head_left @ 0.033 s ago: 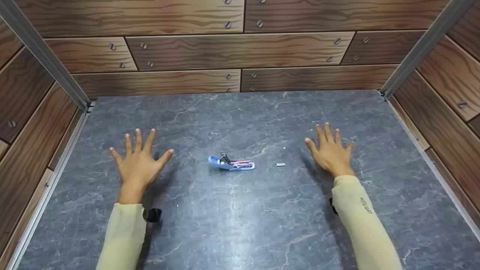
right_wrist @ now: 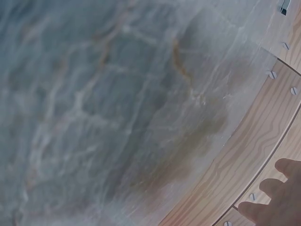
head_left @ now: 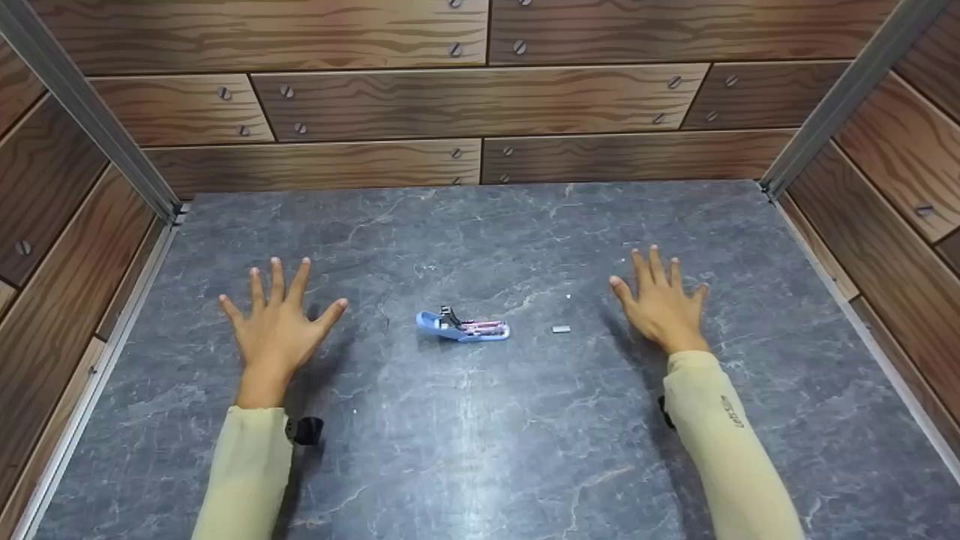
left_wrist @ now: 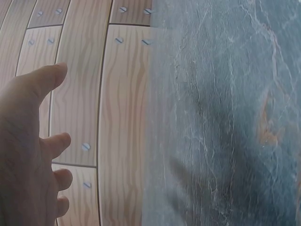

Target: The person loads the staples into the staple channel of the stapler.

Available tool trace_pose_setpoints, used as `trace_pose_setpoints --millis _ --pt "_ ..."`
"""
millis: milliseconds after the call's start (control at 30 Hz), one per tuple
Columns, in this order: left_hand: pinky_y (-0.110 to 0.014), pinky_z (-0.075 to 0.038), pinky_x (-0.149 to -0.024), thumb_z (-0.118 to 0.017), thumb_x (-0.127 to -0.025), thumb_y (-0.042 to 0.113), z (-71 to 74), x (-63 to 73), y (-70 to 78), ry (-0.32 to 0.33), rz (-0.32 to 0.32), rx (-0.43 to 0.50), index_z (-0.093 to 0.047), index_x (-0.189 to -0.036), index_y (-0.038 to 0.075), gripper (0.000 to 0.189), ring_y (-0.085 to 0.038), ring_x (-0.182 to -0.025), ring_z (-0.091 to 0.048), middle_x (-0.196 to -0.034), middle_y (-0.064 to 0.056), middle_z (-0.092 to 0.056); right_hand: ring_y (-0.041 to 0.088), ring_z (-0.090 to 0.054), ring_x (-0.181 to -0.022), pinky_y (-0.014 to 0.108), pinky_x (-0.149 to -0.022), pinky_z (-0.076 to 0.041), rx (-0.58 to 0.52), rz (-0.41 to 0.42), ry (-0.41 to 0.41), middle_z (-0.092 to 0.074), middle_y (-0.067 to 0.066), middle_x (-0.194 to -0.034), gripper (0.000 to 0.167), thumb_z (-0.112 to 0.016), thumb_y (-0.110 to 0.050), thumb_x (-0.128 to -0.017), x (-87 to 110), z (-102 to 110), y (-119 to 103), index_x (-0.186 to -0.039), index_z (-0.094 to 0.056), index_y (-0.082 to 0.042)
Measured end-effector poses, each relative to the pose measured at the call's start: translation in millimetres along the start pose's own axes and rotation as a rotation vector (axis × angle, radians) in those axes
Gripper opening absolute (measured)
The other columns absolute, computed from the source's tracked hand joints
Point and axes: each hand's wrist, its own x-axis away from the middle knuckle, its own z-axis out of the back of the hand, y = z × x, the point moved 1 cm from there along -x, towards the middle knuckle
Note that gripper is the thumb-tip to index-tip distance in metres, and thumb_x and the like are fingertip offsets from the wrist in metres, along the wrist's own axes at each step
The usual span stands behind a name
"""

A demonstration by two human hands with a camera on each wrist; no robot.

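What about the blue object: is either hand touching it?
No: the blue object lies between the left hand and right hand, touching neither.

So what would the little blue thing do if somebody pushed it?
The blue thing probably wouldn't roll, since it's long, not round. It's likely light, looking much smaller than the left hand. Its bent shape might make it swivel.

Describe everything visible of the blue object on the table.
The blue object is small and long, perhaps an opened stapler: a light-blue shell, plastic by its look, a dark part standing up toward the left in the head view, and pinkish detail along the right part; finer detail is too small to tell. It lies crosswise on the table, its left end seemingly raised, between the left hand and right hand; neither touches it.
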Motion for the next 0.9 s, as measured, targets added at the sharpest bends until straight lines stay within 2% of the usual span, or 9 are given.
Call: trace_pose_setpoints --millis 400,533,767,900 --pt "-0.071 0.019 -0.106 -0.029 -0.083 0.083 -0.5 -2.3 1.3 -0.011 0.001 -0.006 -0.008 -0.156 0.028 0.094 -0.043 -0.147 0.008 -0.162 -0.016 0.001 0.048 0.001 -0.146 0.08 -0.102 0.005 0.022 -0.006 0.007 0.001 0.015 -0.162 0.088 -0.012 -0.076 -0.09 0.1 1.3 -1.7 -0.156 -0.009 -0.017" --pt "-0.069 0.022 -0.105 -0.03 -0.084 0.082 0.5 -3.0 4.6 -0.016 -0.009 0.003 -0.008 -0.156 0.027 0.093 -0.043 -0.147 0.009 -0.162 -0.016 0.002 0.049 -0.003 -0.146 0.079 -0.103 0.004 0.025 0.015 0.03 -0.003 0.016 -0.162 0.086 -0.016 -0.073 -0.092 -0.4 1.0 -4.9 -0.156 -0.012 -0.016" --pt "-0.07 0.019 -0.106 -0.031 -0.085 0.081 0.6 -6.5 14.7 -0.007 -0.028 0.018 -0.009 -0.156 0.028 0.091 -0.042 -0.148 0.007 -0.162 -0.016 -0.001 0.046 -0.007 -0.147 0.075 -0.107 -0.001 0.024 0.062 0.043 -0.009 0.014 -0.162 0.086 -0.017 -0.073 -0.092 -0.6 -0.1 -14.5 -0.155 -0.015 -0.015" --pt "-0.069 0.019 -0.107 -0.031 -0.085 0.08 0.0 -7.7 21.0 -0.017 -0.033 0.058 -0.009 -0.156 0.029 0.09 -0.042 -0.148 0.006 -0.161 -0.016 0.0 0.047 -0.011 -0.146 0.074 -0.109 -0.002 0.004 0.092 0.062 -0.014 0.014 -0.162 0.082 -0.023 -0.07 -0.094 -0.6 -1.2 -21.5 -0.155 -0.019 -0.014"
